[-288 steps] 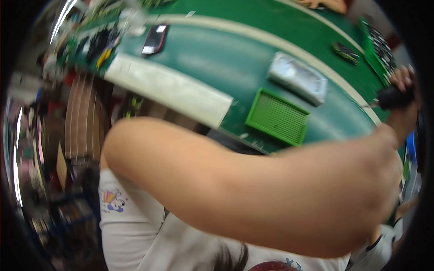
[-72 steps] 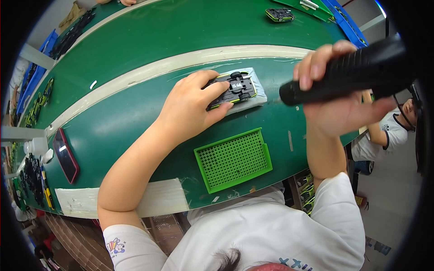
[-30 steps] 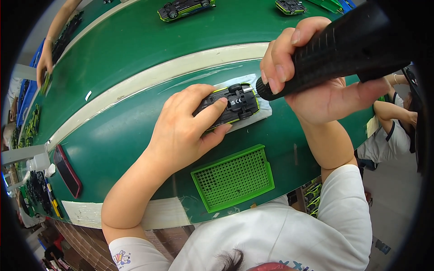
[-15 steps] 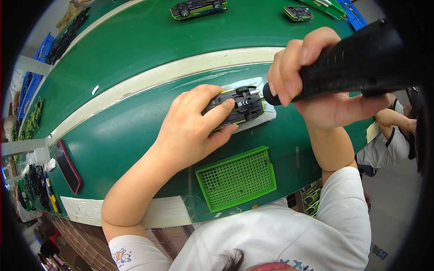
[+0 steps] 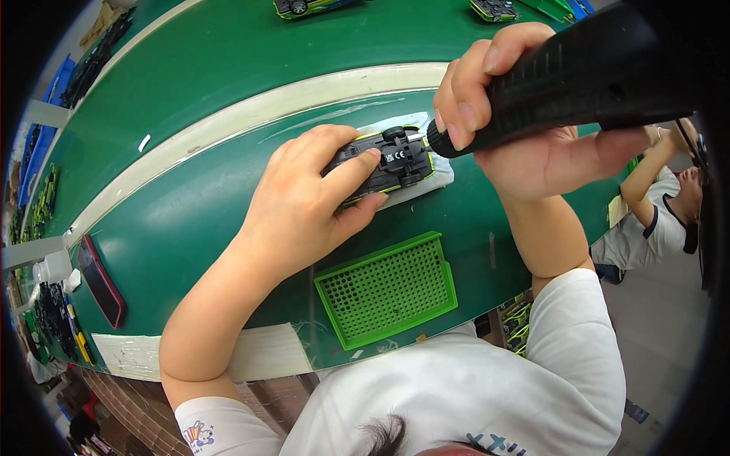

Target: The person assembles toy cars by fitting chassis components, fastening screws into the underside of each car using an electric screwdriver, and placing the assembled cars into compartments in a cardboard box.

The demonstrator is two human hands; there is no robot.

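Note:
A toy car (image 5: 411, 168) with a black underside and lime-green edges lies wheels up on a pale cloth pad (image 5: 441, 176). My left hand (image 5: 296, 197) is closed over the car's left part, with its fingertips on the underside. In my right hand (image 5: 525, 163) is a thick black electric screwdriver (image 5: 578, 76), its fingers wrapped around the body. The screwdriver's ribbed nose points left at the car's right end. Whether the bit touches a screw there is too small to tell.
A green perforated tray (image 5: 388, 292) lies on the green table (image 5: 190, 228) near me. Off to the left is a phone with a red case (image 5: 100, 281). More toy cars (image 5: 494, 9) are beyond the pale strip (image 5: 228, 114). A co-worker (image 5: 658, 197) sits at the right.
The whole view has shifted, so the table and its things sit slightly higher and further left. Both hands keep their grips on the toy car and the screwdriver.

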